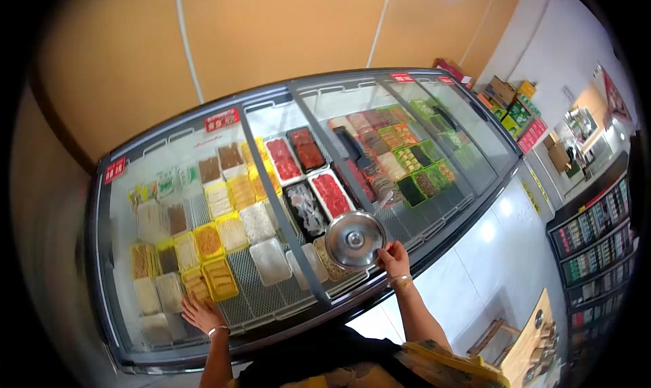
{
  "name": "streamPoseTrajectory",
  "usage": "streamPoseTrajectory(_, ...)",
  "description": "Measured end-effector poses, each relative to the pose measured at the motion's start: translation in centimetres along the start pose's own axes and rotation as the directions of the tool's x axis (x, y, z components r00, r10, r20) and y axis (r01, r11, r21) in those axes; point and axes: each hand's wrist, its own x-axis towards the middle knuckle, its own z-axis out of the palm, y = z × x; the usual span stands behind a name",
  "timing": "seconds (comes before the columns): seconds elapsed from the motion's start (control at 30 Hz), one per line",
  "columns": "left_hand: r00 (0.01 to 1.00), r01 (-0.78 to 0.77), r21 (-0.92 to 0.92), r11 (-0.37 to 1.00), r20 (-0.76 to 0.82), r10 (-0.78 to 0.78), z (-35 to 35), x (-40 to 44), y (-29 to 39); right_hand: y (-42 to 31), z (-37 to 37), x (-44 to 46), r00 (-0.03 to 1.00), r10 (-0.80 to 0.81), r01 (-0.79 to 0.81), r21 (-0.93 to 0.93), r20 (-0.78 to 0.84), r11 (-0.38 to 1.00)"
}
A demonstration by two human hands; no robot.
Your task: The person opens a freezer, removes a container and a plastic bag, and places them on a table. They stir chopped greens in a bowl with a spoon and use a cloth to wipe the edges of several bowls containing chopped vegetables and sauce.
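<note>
At the near edge of a glass-topped chest freezer, right of its middle: one round metal lid, knob up, rim pinched in the right hand; lid lies left of and slightly beyond that hand. Near left: left hand, fingers spread, beside yellow trays.

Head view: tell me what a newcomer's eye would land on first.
Probably the shiny round metal lid, held at its edge by the right hand over the display freezer. Next would likely come the bright red food just beyond it, then the left hand, fingers spread, at the freezer's near left.
</note>
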Motion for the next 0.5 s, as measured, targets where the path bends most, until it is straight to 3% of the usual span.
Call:
streamPoseTrajectory(0.03, 1.0, -0.022, -0.017, 1.0, -0.016, 0.022, 0.4, 0.2, 0.3, -0.8, -0.7, -1.1, 1.0, -0.022, 0.022, 0.016, -0.017, 1.0)
streamPoseTrajectory(0.07, 0.96, -0.264, -0.072, 0.962, -0.115, 0.255, 1.1, 0.5, 1.0, -1.7, -1.7, -2.1, 1.0, -0.017, 0.017, 0.054, -0.001, 0.998)
streamPoseTrajectory(0.1, 0.858, -0.493, -0.099, 0.865, -0.222, 0.463, 2.0, 0.6, 2.2, -2.6, -2.8, -3.1, 1.0, -0.012, 0.01, 0.087, 0.015, 0.996)
streamPoseTrajectory(0.13, 0.851, -0.525, -0.246, 0.815, -0.121, 0.512, 4.5, 0.3, 4.7, -3.7, -3.8, -4.2, 0.999, 0.042, -0.039, 0.147, -0.018, 0.988)
streamPoseTrajectory(0.2, 0.657, -0.666, -0.507, 0.547, -0.053, 0.752, -2.4, 0.8, 16.0, -5.4, -6.3, -6.7, 0.99, 0.117, -0.097, 0.239, -0.074, 0.966)
streamPoseTrajectory(0.3, 0.387, -0.741, -0.637, 0.213, -0.146, 0.91, -2.6, 2.1, 30.4, -7.2, -11.6, -9.8, 0.978, 0.136, -0.087, 0.281, -0.16, 0.956)
streamPoseTrajectory(0.33, 0.288, -0.805, -0.573, 0.154, -0.15, 0.946, -2.0, 2.6, 35.0, -7.7, -13.5, -10.8, 0.966, 0.133, -0.068, 0.28, -0.222, 0.958)
streamPoseTrajectory(0.43, 0.117, -0.918, -0.389, 0.083, -0.064, 0.991, 1.7, 3.5, 46.4, -9.0, -19.9, -13.7, 0.923, 0.117, -0.014, 0.269, -0.368, 0.963)
streamPoseTrajectory(0.5, 0.052, -0.956, -0.287, 0.059, 0.032, 0.998, 7.2, 4.7, 52.2, -10.0, -23.4, -15.3, 0.868, 0.082, 0.004, 0.173, -0.489, 0.985)
